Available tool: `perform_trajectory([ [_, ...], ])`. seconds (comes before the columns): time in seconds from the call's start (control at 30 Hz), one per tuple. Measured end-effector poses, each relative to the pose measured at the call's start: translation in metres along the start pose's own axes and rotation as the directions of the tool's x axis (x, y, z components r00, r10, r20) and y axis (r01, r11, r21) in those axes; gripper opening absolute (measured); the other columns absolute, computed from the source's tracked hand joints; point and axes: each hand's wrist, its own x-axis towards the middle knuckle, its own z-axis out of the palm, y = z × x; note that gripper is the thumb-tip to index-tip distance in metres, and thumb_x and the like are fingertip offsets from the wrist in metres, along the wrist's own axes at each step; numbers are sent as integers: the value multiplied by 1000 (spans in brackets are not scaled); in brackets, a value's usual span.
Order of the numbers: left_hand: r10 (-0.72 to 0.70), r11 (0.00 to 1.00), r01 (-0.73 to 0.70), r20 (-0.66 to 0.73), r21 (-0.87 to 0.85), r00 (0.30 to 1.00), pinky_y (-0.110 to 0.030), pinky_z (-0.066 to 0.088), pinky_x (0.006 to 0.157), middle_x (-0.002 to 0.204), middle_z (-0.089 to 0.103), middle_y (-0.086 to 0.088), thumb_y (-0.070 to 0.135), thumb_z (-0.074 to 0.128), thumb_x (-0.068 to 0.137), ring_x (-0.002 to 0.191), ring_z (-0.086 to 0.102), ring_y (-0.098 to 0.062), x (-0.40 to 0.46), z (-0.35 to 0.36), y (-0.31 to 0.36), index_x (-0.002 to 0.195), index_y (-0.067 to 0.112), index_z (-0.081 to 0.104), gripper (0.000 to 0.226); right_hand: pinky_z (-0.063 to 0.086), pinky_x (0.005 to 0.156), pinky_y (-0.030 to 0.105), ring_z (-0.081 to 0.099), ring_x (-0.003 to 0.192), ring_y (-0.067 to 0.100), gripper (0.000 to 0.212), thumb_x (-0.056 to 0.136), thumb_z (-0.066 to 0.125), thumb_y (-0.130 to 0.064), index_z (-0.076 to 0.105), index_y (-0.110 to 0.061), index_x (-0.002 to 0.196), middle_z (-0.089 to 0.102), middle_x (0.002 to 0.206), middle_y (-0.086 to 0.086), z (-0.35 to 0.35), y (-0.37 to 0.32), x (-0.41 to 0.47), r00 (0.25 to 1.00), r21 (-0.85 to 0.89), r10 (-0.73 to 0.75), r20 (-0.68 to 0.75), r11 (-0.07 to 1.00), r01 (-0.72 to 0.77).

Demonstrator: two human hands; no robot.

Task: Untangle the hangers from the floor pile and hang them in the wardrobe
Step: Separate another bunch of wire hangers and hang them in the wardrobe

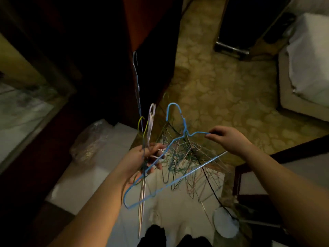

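A tangled pile of thin wire hangers (188, 157) lies on the floor between my hands. My left hand (142, 157) grips a bunch of hangers: a yellow one, a white one and a long blue one whose hook reaches up to the dark wardrobe (99, 56). A light blue hanger (178, 182) is held above the pile. My right hand (229, 138) pinches its right shoulder, while its left side runs through my left hand's grip. The wardrobe interior is dark and its rail is hidden.
A clear plastic bag (89, 141) sits on a white block at the left. A bed with white bedding (309, 68) stands at the right. A dark table edge (267, 175) is close by my right arm. A black cable (213, 189) crosses the floor.
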Motion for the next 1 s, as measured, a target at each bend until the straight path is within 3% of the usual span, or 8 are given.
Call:
perform_trajectory([
  [0.13,-37,994,17,-179,-111,983,-19,42,36,62,59,-1,18,50,99,45,55,-15,-54,-16,-18,97,8,62,16,46,74,22,61,87,6,10,92,63,-36,70,-35,100,67,93,-14,-15,-15,-29,995,-18,-46,83,999,48],
  [0.23,-52,978,-14,-311,-207,949,-15,39,33,54,55,0,15,48,99,38,52,-14,-95,-25,-41,98,8,62,16,40,70,13,58,85,-2,9,92,65,-30,71,-33,98,67,92,-16,-24,-22,-49,986,8,-115,123,993,115],
  [0.43,-67,924,-141,-513,-356,856,-19,44,37,52,50,0,14,51,98,37,53,-13,-175,-16,-90,95,9,63,13,42,76,23,59,87,-4,16,90,67,-26,69,-42,88,69,86,-25,-38,-29,-90,967,21,-215,140,977,214],
  [0.57,-97,923,-166,-627,-347,773,-12,35,33,45,48,1,11,52,97,30,49,-12,-228,-8,-118,90,10,63,13,43,77,23,62,88,7,10,91,65,-24,73,-30,95,70,88,-19,-35,-48,-108,946,48,-286,152,958,282],
  [0.7,-64,885,-263,-660,-383,748,-12,20,31,45,36,5,17,49,99,28,27,-6,-293,-18,-152,99,10,61,14,47,85,31,63,88,10,12,92,65,-22,72,-27,98,68,86,-18,-15,-83,-124,908,29,-388,159,921,388],
  [0.8,-34,852,-344,-697,-395,716,-14,20,29,44,33,5,20,48,100,27,26,-6,-346,-24,-172,100,10,60,15,44,73,24,58,77,0,15,92,65,-25,73,-21,104,67,85,-14,5,-117,-142,867,31,-477,141,878,478],
  [0.9,-2,823,-412,-728,-391,686,-15,22,29,44,36,3,19,45,101,25,29,-7,-402,-23,-186,103,8,58,17,40,75,24,59,80,-1,16,89,68,-26,73,-20,103,69,89,-8,26,-156,-160,817,21,-569,97,822,570],
  [1.0,-9,818,-445,-782,-364,623,-18,20,30,46,33,3,20,48,100,28,27,-8,-454,-22,-199,109,7,59,20,36,63,23,55,68,2,7,90,67,-29,68,-26,96,62,75,-14,46,-202,-184,770,-43,-628,115,771,635],
])
